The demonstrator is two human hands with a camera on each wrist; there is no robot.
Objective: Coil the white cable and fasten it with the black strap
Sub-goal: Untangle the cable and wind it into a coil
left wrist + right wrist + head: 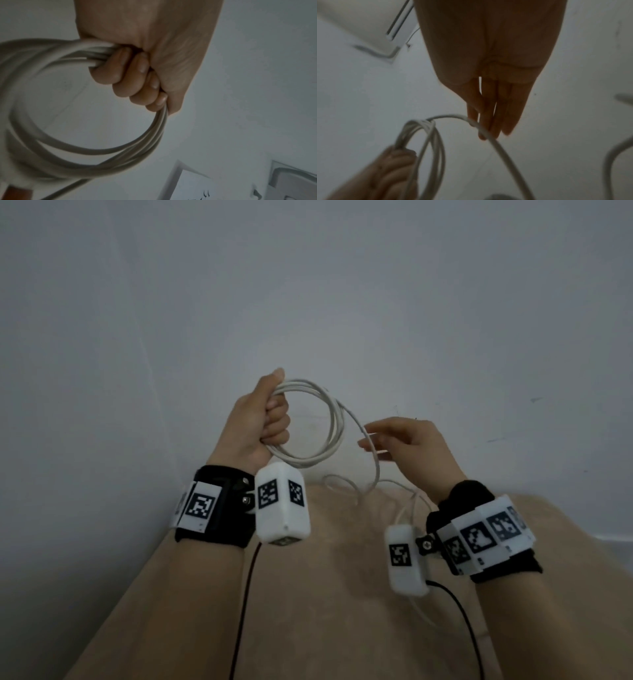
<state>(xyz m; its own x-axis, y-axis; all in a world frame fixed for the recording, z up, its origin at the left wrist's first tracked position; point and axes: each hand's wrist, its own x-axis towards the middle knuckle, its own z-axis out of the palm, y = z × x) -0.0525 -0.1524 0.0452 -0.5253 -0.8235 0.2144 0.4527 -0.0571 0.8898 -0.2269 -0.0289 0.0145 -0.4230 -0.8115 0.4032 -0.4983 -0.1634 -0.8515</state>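
Observation:
My left hand (270,419) is raised in a fist that grips several loops of the white cable (337,422). The left wrist view shows the fingers (137,81) curled tight round the bundled strands (150,135). From the coil, a free length runs right to my right hand (394,440). There it lies across the straight fingers (496,108), and the cable (501,152) drops away below them. The loose tail (342,484) trails down onto the beige surface. No black strap shows in any view.
A beige cloth surface (308,594) lies below both hands, and a plain grey-white wall (342,302) stands close behind. Black wires (455,604) hang from the wrist cameras. A white wall fixture (388,20) shows in the right wrist view.

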